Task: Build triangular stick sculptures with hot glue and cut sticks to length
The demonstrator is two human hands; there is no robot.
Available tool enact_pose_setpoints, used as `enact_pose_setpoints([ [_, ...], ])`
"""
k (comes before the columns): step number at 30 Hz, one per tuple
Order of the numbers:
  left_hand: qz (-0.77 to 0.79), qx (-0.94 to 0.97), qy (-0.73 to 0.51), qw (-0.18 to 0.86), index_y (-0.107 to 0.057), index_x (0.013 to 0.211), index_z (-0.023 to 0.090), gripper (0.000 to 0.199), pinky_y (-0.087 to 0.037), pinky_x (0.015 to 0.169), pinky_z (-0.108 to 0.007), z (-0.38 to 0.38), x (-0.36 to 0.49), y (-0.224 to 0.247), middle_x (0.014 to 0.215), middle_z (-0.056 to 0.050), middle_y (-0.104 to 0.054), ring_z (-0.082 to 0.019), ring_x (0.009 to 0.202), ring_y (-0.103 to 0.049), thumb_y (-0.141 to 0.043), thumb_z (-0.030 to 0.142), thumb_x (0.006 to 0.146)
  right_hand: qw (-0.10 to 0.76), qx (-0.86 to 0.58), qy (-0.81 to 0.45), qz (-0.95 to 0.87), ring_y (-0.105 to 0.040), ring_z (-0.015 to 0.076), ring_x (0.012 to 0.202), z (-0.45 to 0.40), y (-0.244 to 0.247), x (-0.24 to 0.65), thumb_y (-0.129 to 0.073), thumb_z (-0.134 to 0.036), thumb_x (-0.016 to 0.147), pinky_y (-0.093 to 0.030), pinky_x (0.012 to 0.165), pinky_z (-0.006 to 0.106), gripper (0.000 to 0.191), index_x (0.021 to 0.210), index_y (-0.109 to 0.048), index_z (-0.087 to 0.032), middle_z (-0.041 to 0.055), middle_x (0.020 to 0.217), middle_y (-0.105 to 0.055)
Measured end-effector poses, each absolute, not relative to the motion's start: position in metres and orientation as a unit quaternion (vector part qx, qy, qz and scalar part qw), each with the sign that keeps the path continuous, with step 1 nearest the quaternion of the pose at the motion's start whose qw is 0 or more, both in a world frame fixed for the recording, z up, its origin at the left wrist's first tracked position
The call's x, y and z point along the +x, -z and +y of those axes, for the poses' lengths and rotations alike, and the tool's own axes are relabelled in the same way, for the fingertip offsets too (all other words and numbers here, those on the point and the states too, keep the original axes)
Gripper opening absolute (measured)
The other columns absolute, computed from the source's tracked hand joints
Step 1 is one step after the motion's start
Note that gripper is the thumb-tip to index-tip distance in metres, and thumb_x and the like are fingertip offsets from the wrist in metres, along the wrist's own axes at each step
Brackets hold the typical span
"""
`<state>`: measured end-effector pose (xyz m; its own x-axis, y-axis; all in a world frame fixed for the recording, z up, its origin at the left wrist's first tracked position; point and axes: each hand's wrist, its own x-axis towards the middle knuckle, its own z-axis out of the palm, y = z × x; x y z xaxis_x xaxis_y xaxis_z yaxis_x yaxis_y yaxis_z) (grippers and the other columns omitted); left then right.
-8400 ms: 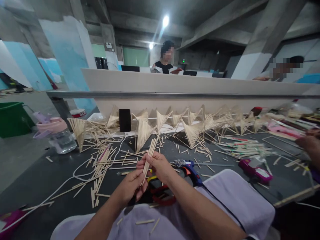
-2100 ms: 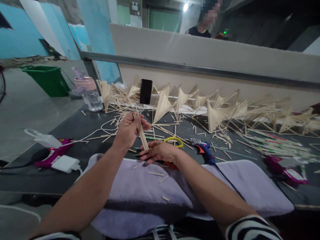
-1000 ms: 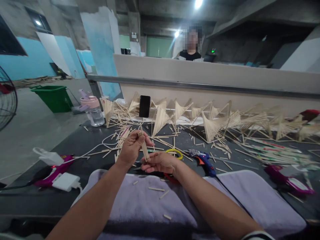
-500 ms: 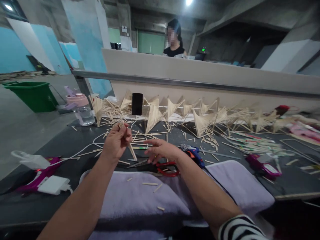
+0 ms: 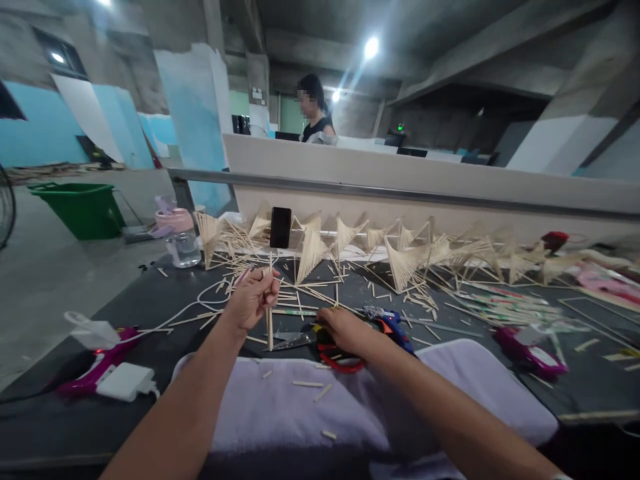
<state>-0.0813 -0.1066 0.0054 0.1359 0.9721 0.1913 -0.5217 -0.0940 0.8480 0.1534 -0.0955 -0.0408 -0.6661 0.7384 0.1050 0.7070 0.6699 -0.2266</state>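
My left hand (image 5: pixel 256 299) is closed round a few thin wooden sticks (image 5: pixel 271 330), held upright above the dark table (image 5: pixel 135 300). To its right, my right hand (image 5: pixel 343 328) is on the red-handled scissors (image 5: pixel 341 360), with its fingers curled over the handles. The scissor blades (image 5: pixel 293 341) point left, towards the lower end of the sticks. A blue glue gun (image 5: pixel 397 330) lies just right of my right hand. Behind both hands stand fan-shaped stick structures (image 5: pixel 311 247) and a black phone (image 5: pixel 281 227).
A lilac cloth (image 5: pixel 290 413) covers the near edge. Purple power strips (image 5: pixel 95 367) with white plugs and a cable lie left, another at right. A bottle (image 5: pixel 177 237) stands at the back left. Loose sticks are scattered about. Beyond the partition (image 5: pixel 350 163) is a person (image 5: pixel 317 113).
My right hand has gone from open fingers above the scissors to gripping their handles. The sticks in my left hand now stand more upright. The camera view has shifted.
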Motion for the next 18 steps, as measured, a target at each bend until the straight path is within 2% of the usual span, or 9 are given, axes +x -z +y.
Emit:
enact_pose_setpoints([
  [4,0.261,0.427,-0.607,0.617,-0.054,0.082,0.016,0.014,-0.031,0.038,-0.013,-0.109,-0.086,-0.009,0.056,0.003,-0.051,-0.003,0.04,-0.04,-0.061,0.025,0.073,0.144,-0.391,-0.074,-0.906,-0.053,0.019,0.093,-0.09,0.018,0.167,-0.044,-0.005,0.072,-0.037,0.079,0.029,0.042,0.111,-0.053,-0.019,0.0091,0.098,-0.06],
  [7,0.251,0.426,-0.614,0.616,-0.054,0.083,0.016,0.015,-0.03,0.039,-0.014,-0.109,-0.091,-0.011,0.055,0.003,-0.05,-0.003,0.04,-0.04,-0.061,0.025,0.073,0.248,-0.416,-0.11,-0.868,-0.052,0.0197,0.092,-0.082,0.005,0.187,-0.045,-0.009,0.073,-0.036,0.082,0.032,0.037,0.105,-0.058,-0.021,0.0076,0.097,-0.059],
  [9,0.247,0.423,-0.621,0.612,-0.055,0.083,0.016,0.015,-0.03,0.04,-0.014,-0.109,-0.093,-0.012,0.055,0.003,-0.05,-0.003,0.039,-0.039,-0.061,0.026,0.073,0.355,-0.443,-0.204,-0.798,-0.052,0.0199,0.09,-0.079,0.001,0.194,-0.048,-0.016,0.075,-0.038,0.081,0.033,0.032,0.104,-0.058,-0.02,0.0071,0.098,-0.059],
  [11,0.248,0.427,-0.625,0.604,-0.055,0.083,0.016,0.014,-0.029,0.04,-0.014,-0.109,-0.094,-0.013,0.054,0.004,-0.05,-0.003,0.039,-0.038,-0.06,0.026,0.074,0.431,-0.442,-0.364,-0.698,-0.054,0.0187,0.084,-0.081,0.001,0.194,-0.05,-0.025,0.076,-0.042,0.074,0.031,0.037,0.112,-0.052,-0.02,0.0069,0.097,-0.058],
  [14,0.268,0.444,-0.619,0.59,-0.054,0.083,0.017,0.014,-0.029,0.039,-0.014,-0.11,-0.089,-0.012,0.053,0.004,-0.05,-0.003,0.038,-0.038,-0.059,0.028,0.075,0.432,-0.325,-0.616,-0.573,-0.054,0.0171,0.081,-0.097,0.002,0.179,-0.049,-0.038,0.077,-0.045,0.067,0.029,0.051,0.125,-0.039,-0.023,0.008,0.101,-0.055],
  [16,0.287,0.459,-0.608,0.581,-0.054,0.082,0.018,0.015,-0.028,0.039,-0.014,-0.111,-0.085,-0.011,0.052,0.004,-0.05,-0.003,0.038,-0.037,-0.058,0.031,0.075,0.406,-0.232,-0.706,-0.533,-0.053,0.0167,0.083,-0.109,0.001,0.166,-0.053,-0.043,0.072,-0.045,0.065,0.028,0.058,0.125,-0.038,-0.025,0.008,0.105,-0.052],
  [18,0.308,0.473,-0.598,0.569,-0.055,0.082,0.018,0.016,-0.027,0.038,-0.014,-0.112,-0.081,-0.011,0.051,0.004,-0.05,-0.003,0.037,-0.036,-0.057,0.033,0.076,0.373,-0.183,-0.744,-0.524,-0.051,0.0147,0.08,-0.118,-0.001,0.153,-0.062,-0.041,0.064,-0.045,0.063,0.026,0.064,0.122,-0.039,-0.026,0.0065,0.104,-0.049],
])
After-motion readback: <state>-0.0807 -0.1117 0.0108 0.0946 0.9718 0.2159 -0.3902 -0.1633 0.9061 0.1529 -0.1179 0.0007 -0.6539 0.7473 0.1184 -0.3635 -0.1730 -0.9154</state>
